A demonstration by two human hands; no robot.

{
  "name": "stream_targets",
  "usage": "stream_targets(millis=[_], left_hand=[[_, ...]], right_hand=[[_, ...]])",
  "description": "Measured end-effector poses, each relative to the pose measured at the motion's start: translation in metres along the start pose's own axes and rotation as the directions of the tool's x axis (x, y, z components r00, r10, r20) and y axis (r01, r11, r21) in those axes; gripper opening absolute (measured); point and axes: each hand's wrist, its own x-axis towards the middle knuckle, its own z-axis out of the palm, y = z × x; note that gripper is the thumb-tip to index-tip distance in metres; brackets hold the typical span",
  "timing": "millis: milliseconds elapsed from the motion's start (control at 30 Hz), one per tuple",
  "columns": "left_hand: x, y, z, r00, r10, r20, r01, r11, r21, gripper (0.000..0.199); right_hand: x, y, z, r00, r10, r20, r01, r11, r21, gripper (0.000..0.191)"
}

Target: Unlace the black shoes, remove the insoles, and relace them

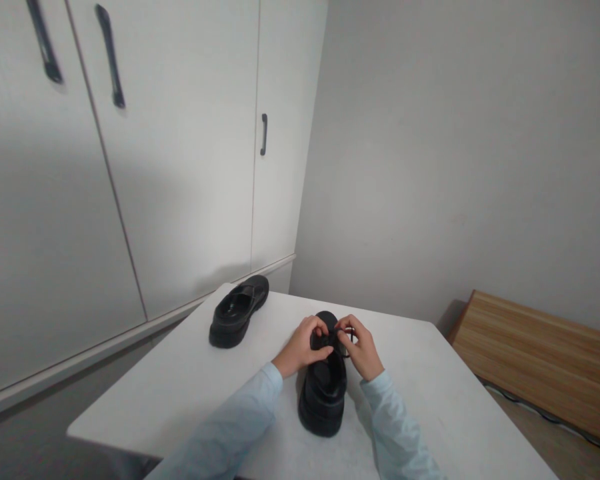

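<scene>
A black shoe (324,399) stands on the white table (420,393), its toe pointing away from me and its heel near. Over its front part, my left hand (305,345) is at the left side, thumb and fingers curved toward the lacing with a gap between them. On the right side my right hand (361,345) pinches a thin black lace (351,335), which loops down beside the shoe. Whether my left fingers hold any lace is too small to tell. The second black shoe (239,311) sits farther left near the table's back corner, touched by neither hand.
White cabinet doors (180,160) with dark handles rise behind the table on the left. A grey wall (440,160) stands behind it. At the right is a wooden surface (540,360), with a dark cable (545,417) along its lower edge.
</scene>
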Motion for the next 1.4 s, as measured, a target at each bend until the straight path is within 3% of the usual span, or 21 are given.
stream_targets(millis=[267,433,600,800,900,1000,1133,1400], left_hand=[[0.0,-0.001,-0.001,0.998,0.053,0.02,-0.055,0.995,0.079,0.009],[0.0,0.002,-0.002,0.998,0.05,0.027,-0.052,0.995,0.084,0.01],[0.0,0.003,-0.003,0.998,0.044,0.042,-0.047,0.996,0.077,0.009],[-0.001,0.002,-0.002,0.996,0.053,0.067,-0.057,0.996,0.065,0.007],[-0.001,0.003,-0.002,0.995,0.054,0.081,-0.058,0.997,0.047,0.009],[-0.001,0.005,-0.003,0.995,0.048,0.088,-0.05,0.999,0.018,0.012],[-0.001,0.007,-0.005,0.995,0.034,0.092,-0.03,0.998,-0.053,0.011],[0.001,0.009,-0.007,0.988,-0.113,0.103,0.146,0.899,-0.414,0.01]], right_hand=[[0.001,0.004,-0.006,0.981,-0.059,-0.183,0.046,0.996,-0.073,0.003],[0.002,0.002,-0.009,0.97,0.051,-0.238,-0.02,0.991,0.132,0.008],[0.005,0.006,-0.016,0.912,0.183,-0.366,-0.045,0.934,0.354,0.014],[0.007,0.013,-0.02,0.851,0.38,-0.361,-0.18,0.858,0.481,0.024],[0.007,0.018,-0.018,0.866,0.344,-0.364,-0.191,0.899,0.394,0.03],[0.005,0.026,-0.017,0.887,0.248,-0.39,-0.202,0.967,0.156,0.035],[0.001,0.033,-0.016,0.905,0.191,-0.38,-0.244,0.965,-0.096,0.04],[-0.001,0.038,-0.018,0.914,0.213,-0.344,-0.301,0.927,-0.225,0.045]])
